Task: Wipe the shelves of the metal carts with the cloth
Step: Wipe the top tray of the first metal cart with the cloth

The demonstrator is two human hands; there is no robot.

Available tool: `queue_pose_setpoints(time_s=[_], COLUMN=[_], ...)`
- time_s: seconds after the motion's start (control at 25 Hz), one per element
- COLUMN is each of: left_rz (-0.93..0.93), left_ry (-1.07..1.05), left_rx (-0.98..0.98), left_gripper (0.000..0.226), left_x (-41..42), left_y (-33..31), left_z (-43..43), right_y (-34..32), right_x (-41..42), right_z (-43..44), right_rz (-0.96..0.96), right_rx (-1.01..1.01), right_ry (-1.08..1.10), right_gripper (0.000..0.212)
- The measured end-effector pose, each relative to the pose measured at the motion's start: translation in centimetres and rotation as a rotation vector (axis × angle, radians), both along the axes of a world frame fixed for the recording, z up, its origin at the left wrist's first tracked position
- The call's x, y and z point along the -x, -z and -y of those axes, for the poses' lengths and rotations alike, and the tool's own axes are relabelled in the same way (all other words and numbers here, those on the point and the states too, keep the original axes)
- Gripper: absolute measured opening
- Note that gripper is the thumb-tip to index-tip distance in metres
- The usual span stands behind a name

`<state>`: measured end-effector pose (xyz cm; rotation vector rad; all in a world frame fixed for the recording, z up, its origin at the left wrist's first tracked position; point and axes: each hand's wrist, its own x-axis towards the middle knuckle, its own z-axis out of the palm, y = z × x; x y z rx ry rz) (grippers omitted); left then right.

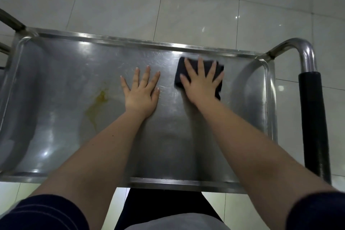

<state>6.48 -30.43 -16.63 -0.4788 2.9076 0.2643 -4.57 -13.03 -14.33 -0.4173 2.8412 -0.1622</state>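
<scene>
Under my flat right hand lies the dark cloth, fingers spread, pressed onto the cart's top shelf. Beside it, my left hand rests open, a yellow stain further leftward.

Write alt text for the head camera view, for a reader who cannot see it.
A person's right hand presses a dark cloth flat on a metal cart shelf, toward its right end; the left hand rests flat on the bare metal beside it. A yellowish stain lies left of both hands.
</scene>
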Motion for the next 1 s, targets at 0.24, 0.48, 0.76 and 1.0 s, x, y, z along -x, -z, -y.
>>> queue_pose_setpoints(time_s=[0.24, 0.48, 0.76, 1.0], left_rz=[-0.031, -0.005, 0.02, 0.006], left_ry=[0.008, 0.0, 0.04, -0.096], left_rx=[-0.02, -0.014, -0.058, 0.064], left_gripper=[0.056, 0.055, 0.056, 0.061], left_x=[0.0, 0.0, -0.3, -2.4], left_y=[-0.1, -0.2, -1.7, -2.4], left_z=[0.2, 0.1, 2.3, 16.0], right_y=[0.3, -0.8, -1.3, -0.8], right_x=[5.0, -1.3, -3.1, -16.1], right_z=[-6.2, -5.1, -12.2, 2.5], right_rz=[-0.056, 0.045, 0.022, 0.028], right_rx=[-0.09, -0.086, -0.147, -0.03], right_ry=[-0.111, 0.007, 0.281, -0.333], right_gripper=[0.063, 0.063, 0.066, 0.065])
